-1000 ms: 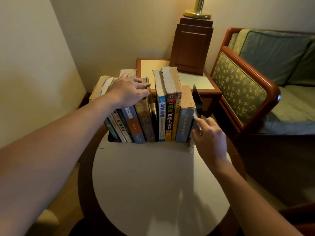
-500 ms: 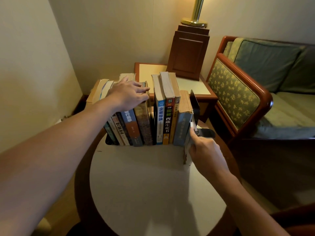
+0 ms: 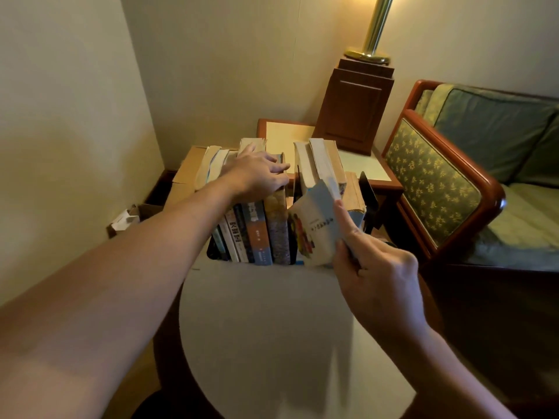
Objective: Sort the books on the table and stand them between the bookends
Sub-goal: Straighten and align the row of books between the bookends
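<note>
A row of books (image 3: 260, 231) stands upright at the far edge of the round table (image 3: 272, 328). My left hand (image 3: 257, 173) rests on top of the leaning left group, fingers spread over their top edges. My right hand (image 3: 372, 273) pinches a small pale paperback (image 3: 317, 225) with a colourful picture on its cover, lifted and tilted in front of the right group of taller books (image 3: 320, 164). A black bookend (image 3: 367, 195) stands at the right end of the row. The left bookend's dark base (image 3: 213, 252) shows under the leaning books.
A square side table (image 3: 375, 173) with a wooden lamp base (image 3: 354, 107) stands behind the row. An armchair with a wooden frame (image 3: 447, 182) is close on the right. A wall runs along the left, with a small box (image 3: 127, 220) on the floor.
My right hand has drawn the small paperback out from the right end of the row and lifted it toward me. My left hand has stayed on the left books.
</note>
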{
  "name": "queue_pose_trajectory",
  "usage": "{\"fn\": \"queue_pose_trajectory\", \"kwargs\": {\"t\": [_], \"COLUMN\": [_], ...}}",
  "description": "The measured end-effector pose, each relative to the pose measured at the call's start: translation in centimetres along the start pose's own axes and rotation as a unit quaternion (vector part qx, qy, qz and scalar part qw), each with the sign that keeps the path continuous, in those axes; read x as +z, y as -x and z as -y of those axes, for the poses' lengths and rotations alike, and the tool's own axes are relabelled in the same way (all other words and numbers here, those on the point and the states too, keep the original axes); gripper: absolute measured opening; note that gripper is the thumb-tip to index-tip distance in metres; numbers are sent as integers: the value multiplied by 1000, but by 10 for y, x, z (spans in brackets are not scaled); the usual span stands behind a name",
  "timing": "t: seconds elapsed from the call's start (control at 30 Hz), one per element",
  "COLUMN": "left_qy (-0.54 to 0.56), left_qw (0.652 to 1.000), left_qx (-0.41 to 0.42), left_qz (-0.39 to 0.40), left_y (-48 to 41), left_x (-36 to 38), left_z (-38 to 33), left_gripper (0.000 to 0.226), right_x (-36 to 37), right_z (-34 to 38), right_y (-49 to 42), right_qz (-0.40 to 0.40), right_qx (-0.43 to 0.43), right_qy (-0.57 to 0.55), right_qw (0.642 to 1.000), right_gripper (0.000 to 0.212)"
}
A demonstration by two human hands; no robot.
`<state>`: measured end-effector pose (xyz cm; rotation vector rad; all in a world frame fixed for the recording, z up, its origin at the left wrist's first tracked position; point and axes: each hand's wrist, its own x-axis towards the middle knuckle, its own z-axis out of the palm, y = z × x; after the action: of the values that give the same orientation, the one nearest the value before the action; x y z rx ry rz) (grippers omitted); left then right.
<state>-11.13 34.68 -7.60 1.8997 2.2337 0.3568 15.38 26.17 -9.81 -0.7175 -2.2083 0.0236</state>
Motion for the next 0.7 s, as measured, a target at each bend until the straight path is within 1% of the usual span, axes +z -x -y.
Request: {"fn": "queue_pose_trajectory", "kwargs": {"t": [0.07,0.13,0.3,0.47,0.57,0.63,0.7], "left_qy": [7,0,-6,-18,-7,-2,1], "left_qw": [1000,1000,1000,1000,1000,1000,1000], "left_qx": [3,6,10,3,-8,-10,-9], "left_qz": [0,2,0,-4,-7,-8,-8], "left_y": [0,0,1,1,1,2,2], "left_x": [0,0,0,1,3,3,3], "left_z": [1,1,0,0,-1,-1,-1], "left_gripper": [47,47,48,47,49,50,50], "right_x": [3,7,30,68,89,99,105], "right_z": [0,0,0,-8,-16,-20,-25], "right_y": [-5,-8,-23,-36,-35,-30,-24], "right_qz": [-31,-43,-44,-1,29,47,69], "right_qx": [-9,-9,4,29,54,55,45], "right_qy": [14,17,-1,-34,-40,-40,-21], "right_qw": [999,999,999,999,997,997,996], "right_gripper": [51,50,49,52,51,49,51]}}
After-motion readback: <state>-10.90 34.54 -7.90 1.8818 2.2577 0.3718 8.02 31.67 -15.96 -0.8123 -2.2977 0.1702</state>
